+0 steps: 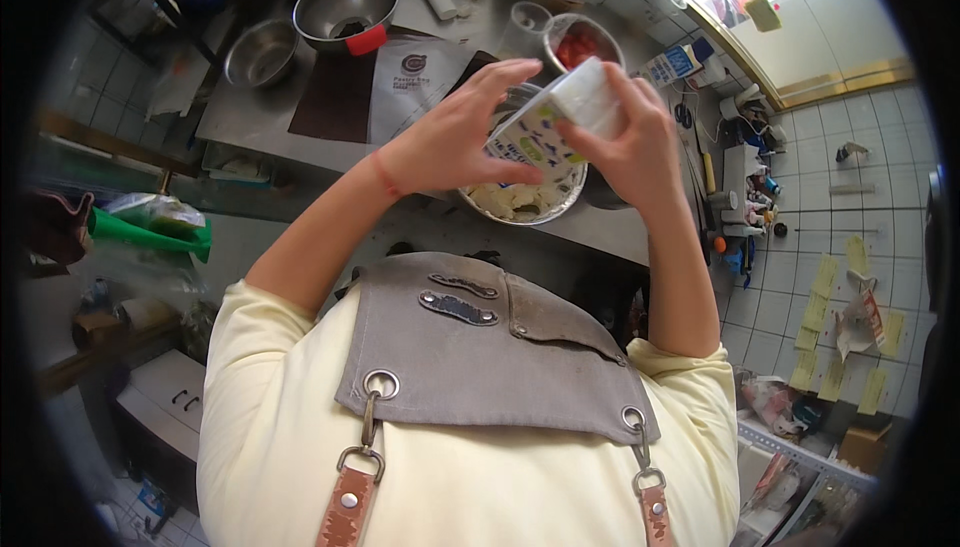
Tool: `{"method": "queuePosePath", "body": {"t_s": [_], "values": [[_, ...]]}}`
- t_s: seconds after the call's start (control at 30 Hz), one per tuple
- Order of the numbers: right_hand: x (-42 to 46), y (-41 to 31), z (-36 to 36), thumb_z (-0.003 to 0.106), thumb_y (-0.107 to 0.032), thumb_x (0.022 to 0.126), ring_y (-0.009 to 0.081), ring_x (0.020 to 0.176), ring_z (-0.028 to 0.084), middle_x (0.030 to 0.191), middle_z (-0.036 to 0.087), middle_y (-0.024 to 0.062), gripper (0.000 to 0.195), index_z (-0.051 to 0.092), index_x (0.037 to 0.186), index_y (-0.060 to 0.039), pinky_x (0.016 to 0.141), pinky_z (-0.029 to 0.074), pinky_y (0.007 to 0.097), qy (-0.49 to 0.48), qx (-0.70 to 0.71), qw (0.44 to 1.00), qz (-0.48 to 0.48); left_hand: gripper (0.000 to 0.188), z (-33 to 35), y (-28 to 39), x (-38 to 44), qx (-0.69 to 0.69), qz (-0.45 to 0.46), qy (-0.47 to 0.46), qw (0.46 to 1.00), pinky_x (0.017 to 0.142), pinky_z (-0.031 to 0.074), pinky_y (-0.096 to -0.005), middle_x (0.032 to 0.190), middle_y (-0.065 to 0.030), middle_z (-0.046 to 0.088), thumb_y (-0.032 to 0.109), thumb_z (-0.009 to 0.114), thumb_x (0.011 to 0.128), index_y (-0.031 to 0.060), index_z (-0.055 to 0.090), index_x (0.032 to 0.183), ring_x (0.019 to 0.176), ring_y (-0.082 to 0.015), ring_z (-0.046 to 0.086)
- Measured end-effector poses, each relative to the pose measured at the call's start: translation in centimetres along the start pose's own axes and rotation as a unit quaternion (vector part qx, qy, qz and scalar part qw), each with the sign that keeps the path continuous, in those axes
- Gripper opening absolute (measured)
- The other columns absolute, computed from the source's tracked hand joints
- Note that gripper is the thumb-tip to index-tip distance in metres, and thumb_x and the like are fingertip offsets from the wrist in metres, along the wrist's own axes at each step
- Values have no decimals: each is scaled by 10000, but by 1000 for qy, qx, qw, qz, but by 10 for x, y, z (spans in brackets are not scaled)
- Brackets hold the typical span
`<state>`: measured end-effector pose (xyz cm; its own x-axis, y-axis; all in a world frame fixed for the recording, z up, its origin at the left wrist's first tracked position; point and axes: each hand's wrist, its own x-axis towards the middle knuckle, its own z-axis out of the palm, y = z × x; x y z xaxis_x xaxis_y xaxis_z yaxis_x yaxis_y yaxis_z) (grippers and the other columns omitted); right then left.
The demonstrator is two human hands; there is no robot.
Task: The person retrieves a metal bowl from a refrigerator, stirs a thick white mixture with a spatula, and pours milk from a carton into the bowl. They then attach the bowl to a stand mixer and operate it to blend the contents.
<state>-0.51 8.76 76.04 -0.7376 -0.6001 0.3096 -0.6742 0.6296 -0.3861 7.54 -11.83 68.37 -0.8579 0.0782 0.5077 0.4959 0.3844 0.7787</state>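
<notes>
My right hand (641, 145) grips a white printed carton (591, 99) and holds it tilted over a metal bowl (579, 190). The carton's printed side bears writing, and its lower end points down and left. Pale, lumpy creamy stuff (504, 200) lies in the bowl, partly hidden by the carton and hands. To the left of the carton, my left hand (446, 134) is spread in a C shape. Its thumb overlaps the carton's lower end; whether it touches is unclear. A red band circles the left wrist.
A plastic pastry bag (411, 81) lies flat beyond my left hand. Farther left are a metal bowl with a red grip (346, 3) and a shallower bowl (261, 55). Behind the carton stand a bowl of red pieces (581, 40) and a clear cup (527, 25).
</notes>
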Motion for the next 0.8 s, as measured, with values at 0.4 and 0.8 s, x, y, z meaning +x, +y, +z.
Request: {"method": "queuePosePath", "body": {"t_s": [0.4,0.8], "values": [[18,11,-15,767,-452,642,324,1024,632,1111,624,178,810,590,1250,53,865,518,410,27,39,998,31,1043,43,2,56,-7,-26,26,999,975,484,-395,1273,-181,582,380,917,576,45,384,1407,1153,-329,599],[-22,5,-17,843,-419,664,338,1096,599,1143,608,208,911,468,1347,52,925,488,409,44,-17,999,-21,840,46,3,44,25,42,25,998,839,552,-344,1035,-159,698,309,882,587,26,551,1306,914,-265,704]]}}
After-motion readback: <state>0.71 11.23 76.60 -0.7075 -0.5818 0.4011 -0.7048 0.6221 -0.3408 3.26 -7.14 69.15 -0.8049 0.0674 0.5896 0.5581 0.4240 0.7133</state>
